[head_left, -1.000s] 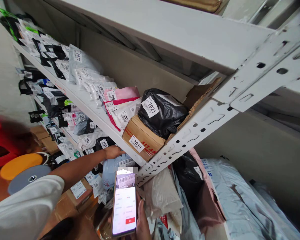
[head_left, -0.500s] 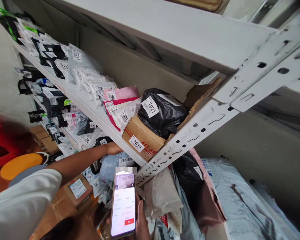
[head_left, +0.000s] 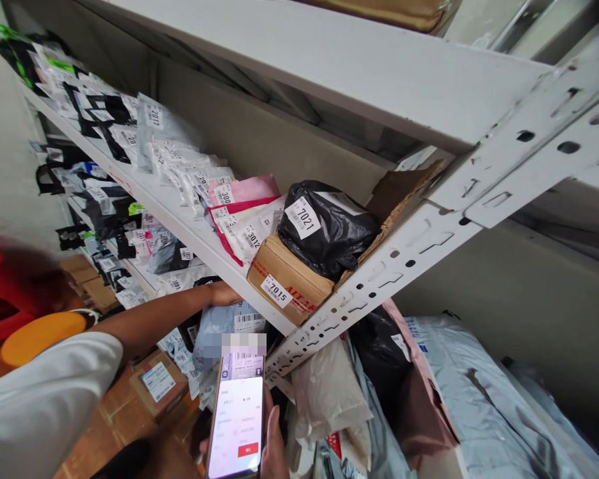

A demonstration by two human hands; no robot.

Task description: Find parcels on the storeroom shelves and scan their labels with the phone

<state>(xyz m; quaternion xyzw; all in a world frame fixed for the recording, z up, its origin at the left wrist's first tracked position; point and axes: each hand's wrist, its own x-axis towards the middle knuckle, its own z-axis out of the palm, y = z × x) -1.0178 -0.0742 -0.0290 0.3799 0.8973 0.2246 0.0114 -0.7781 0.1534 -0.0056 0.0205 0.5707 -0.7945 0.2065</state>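
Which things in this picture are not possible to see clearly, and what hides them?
- Left hand, head view: its fingers disappear behind the shelf edge on a grey parcel; grip unclear.
- Right hand: mostly behind the phone, cut off by the bottom edge.
- Phone screen text: too small to read.
- Patch above the phone: blurred out.
- Far parcel labels: too small.

A parcel depot: metal shelves [head_left: 299, 73] crammed with numbered, barcoded parcels [head_left: 324, 226].

One phone [head_left: 237, 426] was in view. Two hands: left hand [head_left: 223, 293], right hand [head_left: 272, 447]. One black bag [head_left: 329, 229], one brown box [head_left: 285, 283], two pink parcels [head_left: 247, 191]. White parcels too many for count.
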